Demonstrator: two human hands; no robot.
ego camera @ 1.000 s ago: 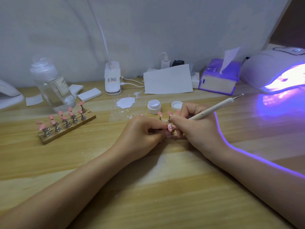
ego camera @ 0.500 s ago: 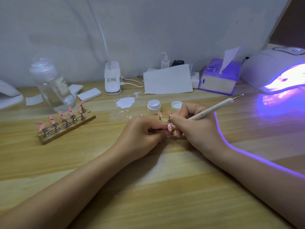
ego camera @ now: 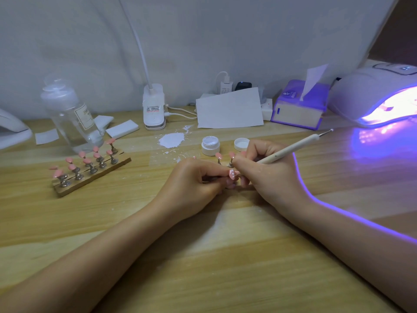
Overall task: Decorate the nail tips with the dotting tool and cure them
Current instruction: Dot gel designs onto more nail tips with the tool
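Pink nail tip point(ego camera: 231, 173) pinched in left hand point(ego camera: 194, 184), just left of right hand point(ego camera: 268, 175) gripping dotting tool point(ego camera: 293, 147), shaft angled up-right

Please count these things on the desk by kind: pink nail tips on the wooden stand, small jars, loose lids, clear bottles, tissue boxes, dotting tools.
pink nail tips on the wooden stand: 10
small jar: 1
loose lid: 1
clear bottle: 1
tissue box: 1
dotting tool: 1
Total: 15

Matt wooden table point(ego camera: 203, 256); glossy pink nail tips point(ego camera: 231, 173); clear plastic bottle point(ego camera: 72, 116).
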